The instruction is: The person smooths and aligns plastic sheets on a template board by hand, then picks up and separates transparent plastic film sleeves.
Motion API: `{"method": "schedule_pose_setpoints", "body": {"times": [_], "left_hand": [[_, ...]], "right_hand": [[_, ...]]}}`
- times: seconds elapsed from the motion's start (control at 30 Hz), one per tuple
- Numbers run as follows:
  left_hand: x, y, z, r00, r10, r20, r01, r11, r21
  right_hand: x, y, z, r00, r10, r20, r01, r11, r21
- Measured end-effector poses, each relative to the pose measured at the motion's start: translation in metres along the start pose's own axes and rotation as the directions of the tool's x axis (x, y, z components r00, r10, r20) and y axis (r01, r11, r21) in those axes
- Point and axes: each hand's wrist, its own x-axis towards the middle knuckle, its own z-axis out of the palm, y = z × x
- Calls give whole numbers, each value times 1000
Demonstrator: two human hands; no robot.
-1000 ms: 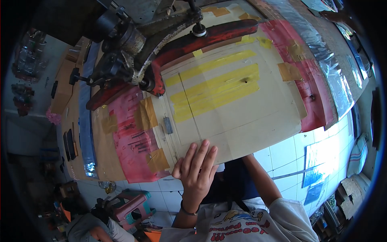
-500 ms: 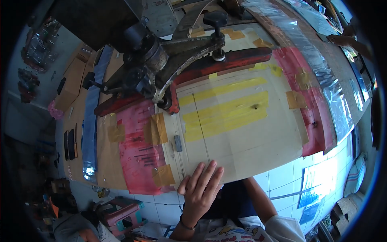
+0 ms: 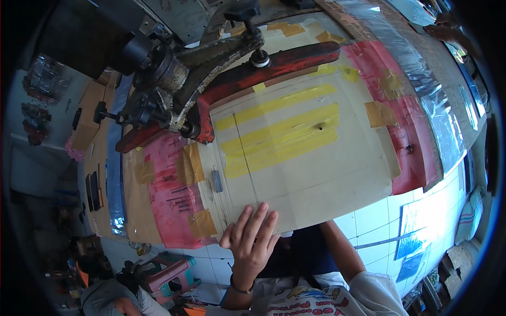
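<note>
My left hand [image 3: 251, 239] lies palm down on the near edge of a cream-coloured board [image 3: 316, 174], its fingers stretched out and holding nothing. Yellow tape strips [image 3: 279, 139] and thin drawn lines cross the board. A small grey block [image 3: 217, 181] sits near its left edge, a little beyond my fingers. My right forearm [image 3: 342, 247] reaches towards the board's near edge, and the hand itself is hidden beneath it. Over the far side of the board stands a dark metal machine head [image 3: 168, 79] with a red bar [image 3: 284, 63] and black knobs.
Pink-red sheets [image 3: 171, 189] held with brown tape [image 3: 200, 224] flank the board. At left are a blue strip [image 3: 115, 174] and dark tools [image 3: 94, 189]. Another person [image 3: 113, 297] is at lower left by a stool [image 3: 168, 276]. Another person's hand [image 3: 440, 34] shows at upper right.
The whole scene has shifted slightly left and up in view, machine and board together. My left hand stays flat at the board's near edge.
</note>
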Motion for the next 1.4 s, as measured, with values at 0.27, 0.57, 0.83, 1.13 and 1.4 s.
{"method": "schedule_pose_setpoints", "body": {"times": [0.27, 0.57, 0.83, 1.13, 1.4], "left_hand": [[8, 1, -6, 1000, 5, 6, -5, 997, -83], [26, -15, -39, 996, 59, 70, -49, 989, -142], [60, -58, -29, 995, 23, 98, -10, 991, -135], [59, -58, -27, 998, 25, 65, -15, 989, -148], [66, -57, -31, 998, 24, 63, -11, 982, -186]], "right_hand": [[12, 23, -9, 996, -74, 40, 75, 997, -5], [-42, -94, -145, 797, 57, 601, 39, 988, -146], [44, -278, -237, 856, -515, -40, 505, 850, -149], [132, -260, -170, 717, -649, 253, 692, 619, -371], [137, -263, -175, 752, -624, 214, 644, 625, -441]]}}
